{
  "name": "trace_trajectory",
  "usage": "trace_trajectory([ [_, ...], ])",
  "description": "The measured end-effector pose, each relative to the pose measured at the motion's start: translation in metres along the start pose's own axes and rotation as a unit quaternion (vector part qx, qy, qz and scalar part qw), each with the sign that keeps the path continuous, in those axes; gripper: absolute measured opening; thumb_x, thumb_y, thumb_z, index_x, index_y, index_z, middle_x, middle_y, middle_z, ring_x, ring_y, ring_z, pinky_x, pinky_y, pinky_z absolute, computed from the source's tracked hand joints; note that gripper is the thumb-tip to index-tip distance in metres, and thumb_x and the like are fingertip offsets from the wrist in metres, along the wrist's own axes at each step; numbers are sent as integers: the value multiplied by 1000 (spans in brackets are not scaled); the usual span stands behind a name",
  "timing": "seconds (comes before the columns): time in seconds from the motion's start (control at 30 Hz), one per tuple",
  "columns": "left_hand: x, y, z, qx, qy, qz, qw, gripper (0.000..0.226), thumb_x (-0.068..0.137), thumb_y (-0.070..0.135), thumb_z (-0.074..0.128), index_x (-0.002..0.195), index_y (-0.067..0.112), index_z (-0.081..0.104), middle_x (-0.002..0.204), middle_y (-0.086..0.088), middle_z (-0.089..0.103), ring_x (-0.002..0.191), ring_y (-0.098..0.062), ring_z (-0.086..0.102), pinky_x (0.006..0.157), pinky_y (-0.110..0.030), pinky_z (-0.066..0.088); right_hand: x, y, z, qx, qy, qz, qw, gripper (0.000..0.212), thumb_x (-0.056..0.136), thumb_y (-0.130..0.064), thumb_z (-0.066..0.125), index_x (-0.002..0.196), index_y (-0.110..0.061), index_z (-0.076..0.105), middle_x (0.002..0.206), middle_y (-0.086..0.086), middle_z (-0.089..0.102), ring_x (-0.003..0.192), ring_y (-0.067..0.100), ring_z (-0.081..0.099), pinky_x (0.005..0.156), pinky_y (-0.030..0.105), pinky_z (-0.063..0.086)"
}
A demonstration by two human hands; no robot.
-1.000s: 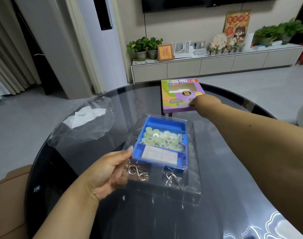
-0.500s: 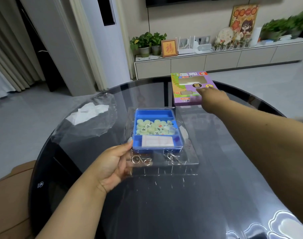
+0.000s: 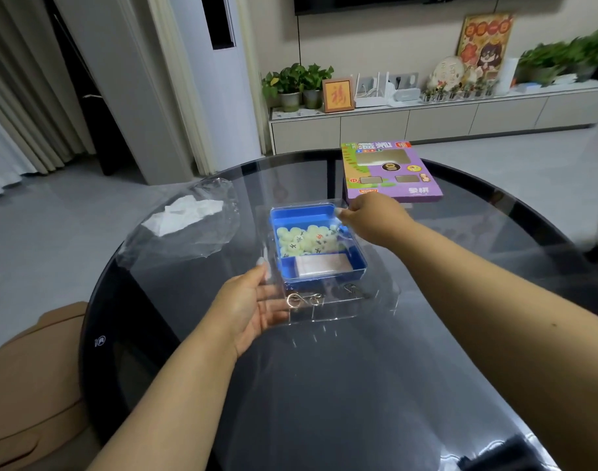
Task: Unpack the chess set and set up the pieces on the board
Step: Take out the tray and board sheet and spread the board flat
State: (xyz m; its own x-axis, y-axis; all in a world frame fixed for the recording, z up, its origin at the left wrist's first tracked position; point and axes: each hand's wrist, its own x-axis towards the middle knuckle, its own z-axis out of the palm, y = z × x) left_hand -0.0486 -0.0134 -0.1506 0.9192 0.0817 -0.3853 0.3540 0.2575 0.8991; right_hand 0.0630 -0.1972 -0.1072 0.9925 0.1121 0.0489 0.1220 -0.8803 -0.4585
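A blue tray [image 3: 321, 282] sits in a clear plastic blister tray [image 3: 345, 309] on the glass table. Several pale green round chess pieces [image 3: 304, 239] lie in its far compartment, and a flat whitish packet [image 3: 325, 265] in its near one. My left hand [image 3: 246, 307] holds the clear tray's left edge, thumb on top and fingers underneath. My right hand [image 3: 372, 217] has its fingers curled at the far right corner of the clear tray and seems to pinch the rim there. The purple chess box [image 3: 389, 173] lies behind it.
Two metal wire puzzles [image 3: 302, 299] sit in the clear tray's front pockets. A crumpled clear bag with white paper [image 3: 189, 219] lies at the table's far left. The round dark glass table [image 3: 325, 385] curves off at left and right. A brown seat [image 3: 29, 385] stands near left.
My right hand has let go of the purple box and come back to the far right corner of the trays. The trays have turned slightly in my left hand.
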Motion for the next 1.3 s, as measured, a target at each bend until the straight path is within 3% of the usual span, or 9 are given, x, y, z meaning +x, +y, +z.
trace_trajectory([
  [0.17,0,-2,2,13,19,25,999,28,103,29,40,96,5,54,63,-11,70,47,-19,63,41,-25,51,-33,-13,-14,-35,-126,-45,990,42,95,-43,48,89,-11,74,84,5,70,80,20,63,79,33,51],
  [0.37,0,-5,4,19,33,41,998,28,103,23,41,114,-1,51,74,-16,72,50,-20,65,43,-26,52,-70,-15,-6,-236,-163,-79,955,41,88,-51,52,85,-12,66,65,0,51,65,15,49,56,26,40],
  [0.47,0,-5,5,15,39,42,998,31,103,22,41,120,-2,51,92,-24,70,56,-24,66,42,-26,52,-69,-14,-4,-201,-210,-76,954,48,83,-57,58,93,-11,69,81,4,65,75,17,57,69,29,49],
  [0.6,-2,-6,5,10,42,48,998,29,104,21,40,116,-1,53,86,-21,71,53,-22,66,41,-25,51,-63,-5,-12,-118,-257,-86,955,25,79,-42,71,95,-23,72,89,-4,69,84,14,62,74,26,52],
  [0.7,-1,-7,5,6,43,50,998,29,103,21,40,114,-2,54,80,-18,72,55,-23,67,40,-24,50,-60,4,-21,-9,-229,-70,971,13,79,-31,74,89,-24,73,75,-8,67,69,5,58,61,18,45],
  [0.8,-1,-7,6,7,43,50,998,29,103,23,41,115,-1,53,81,-18,72,58,-24,67,40,-24,51,-44,20,-30,87,-125,-15,988,5,84,-20,69,87,-19,72,69,-4,65,62,7,56,51,17,40],
  [0.97,-2,-6,4,6,35,52,998,25,103,20,41,106,1,56,78,-16,73,56,-22,67,41,-23,51,-11,68,-25,-32,84,81,993,24,89,-4,53,101,-15,70,102,10,67,94,31,60,70,32,47],
  [1.1,0,-6,4,-10,29,51,998,25,103,17,41,110,-3,54,72,-15,72,50,-21,66,39,-23,50,-4,100,-1,-121,43,58,990,42,85,3,45,119,-14,63,113,14,62,105,33,55,78,29,44],
  [1.3,0,-6,4,-10,27,50,998,25,103,16,40,111,-3,54,77,-18,72,52,-22,67,42,-25,52,-1,121,24,-172,-43,-3,984,48,101,-32,27,143,-9,35,156,3,23,141,23,23,112,37,27],
])
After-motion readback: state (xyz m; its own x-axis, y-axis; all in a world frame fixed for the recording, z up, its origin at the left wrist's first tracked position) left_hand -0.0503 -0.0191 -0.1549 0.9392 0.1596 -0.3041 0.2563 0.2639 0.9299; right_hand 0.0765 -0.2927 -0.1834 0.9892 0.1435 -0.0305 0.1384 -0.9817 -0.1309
